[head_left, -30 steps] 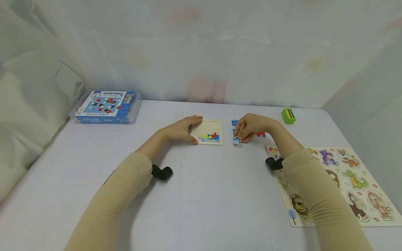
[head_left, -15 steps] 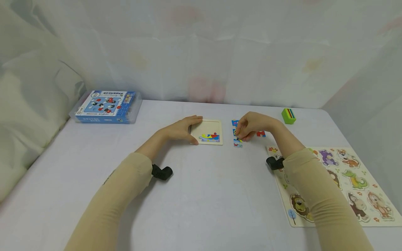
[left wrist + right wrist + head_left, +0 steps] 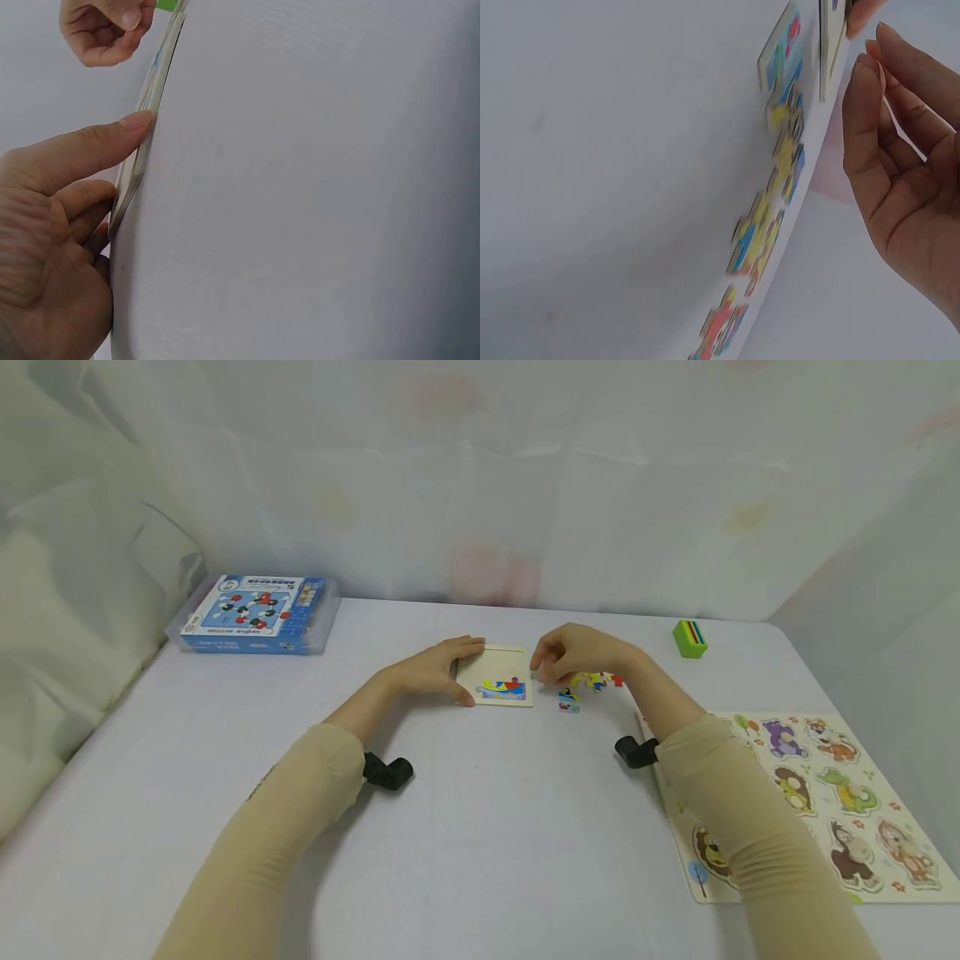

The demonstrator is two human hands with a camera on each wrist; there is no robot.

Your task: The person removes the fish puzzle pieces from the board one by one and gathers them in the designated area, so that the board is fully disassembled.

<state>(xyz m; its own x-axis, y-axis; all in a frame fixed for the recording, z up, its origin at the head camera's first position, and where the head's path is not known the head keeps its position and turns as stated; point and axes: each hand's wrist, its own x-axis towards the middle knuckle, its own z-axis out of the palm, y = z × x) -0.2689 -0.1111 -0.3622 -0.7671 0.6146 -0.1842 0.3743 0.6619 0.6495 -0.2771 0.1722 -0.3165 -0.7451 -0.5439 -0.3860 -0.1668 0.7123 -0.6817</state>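
A small square wooden puzzle tray (image 3: 491, 664) lies on the table, with some coloured jigsaw pieces (image 3: 502, 690) fitted along its near side. My left hand (image 3: 435, 670) holds the tray's left side, thumb at the near corner and fingers towards the far one. In the left wrist view that thumb (image 3: 97, 150) touches the tray's edge. Just right of the tray is my right hand (image 3: 573, 653), fingers bent, with no piece visible between thumb and fingertips in the right wrist view. Loose jigsaw pieces (image 3: 568, 701) lie below and behind it.
A large animal puzzle board (image 3: 847, 793) lies at the right, partly under my right forearm. A green block with coloured stripes (image 3: 689, 638) stands at the back right. At the back left sits a blue-and-white boxed molecule set (image 3: 251, 617).
My right hand has moved left from the loose pieces to beside the tray's right edge, uncovering yellow pieces. The left hand and the tray stay put.
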